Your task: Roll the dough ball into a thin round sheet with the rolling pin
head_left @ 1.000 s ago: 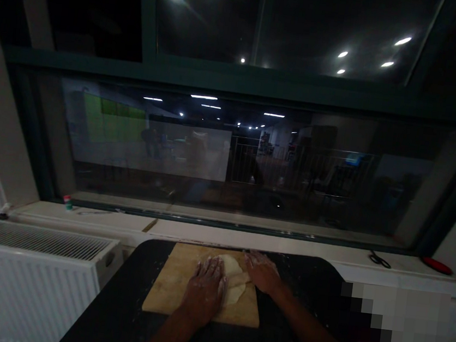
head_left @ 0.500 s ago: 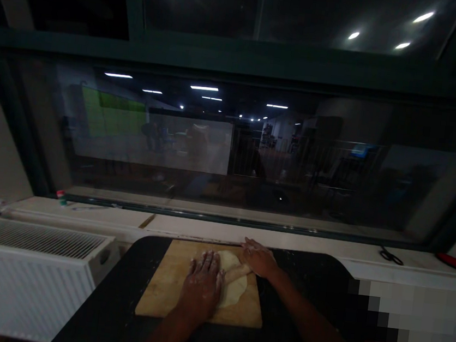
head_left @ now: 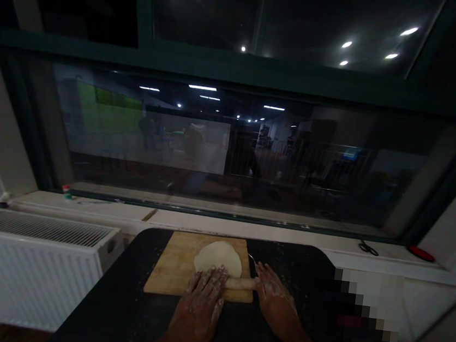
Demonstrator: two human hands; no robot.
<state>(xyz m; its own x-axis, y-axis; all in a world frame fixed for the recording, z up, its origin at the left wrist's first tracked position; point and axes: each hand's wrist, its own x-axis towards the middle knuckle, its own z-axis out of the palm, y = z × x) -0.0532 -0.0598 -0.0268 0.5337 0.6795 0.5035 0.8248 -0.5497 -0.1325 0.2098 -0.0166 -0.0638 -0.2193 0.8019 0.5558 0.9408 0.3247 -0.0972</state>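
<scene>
A flattened round of dough [head_left: 218, 254] lies on a wooden board [head_left: 165, 271]. Across the board's near part, at the dough's lower right edge, is a pale rolling pin [head_left: 240, 284]. My left hand [head_left: 200, 302], dusted with flour, presses over the pin's left end with its fingers reaching to the dough edge; that end is hidden under it. At the opposite end, just past the board's right edge, my right hand [head_left: 276, 300] holds the pin, also floury. A thin, light curved thing [head_left: 252, 259] shows beside the right fingertips; its kind is unclear.
The board rests on a dark table [head_left: 133, 314] against a white windowsill [head_left: 221, 226]. On the sill are black scissors [head_left: 368, 248], a red round object [head_left: 421, 253] and a small red-and-green item [head_left: 66, 192]. A white radiator [head_left: 35, 270] stands left of the table.
The rolling pin has moved from slanting across the dough to lying nearly level at its near edge. Both hands came toward me with it, the right one most. More dough shows. The camera view shifted.
</scene>
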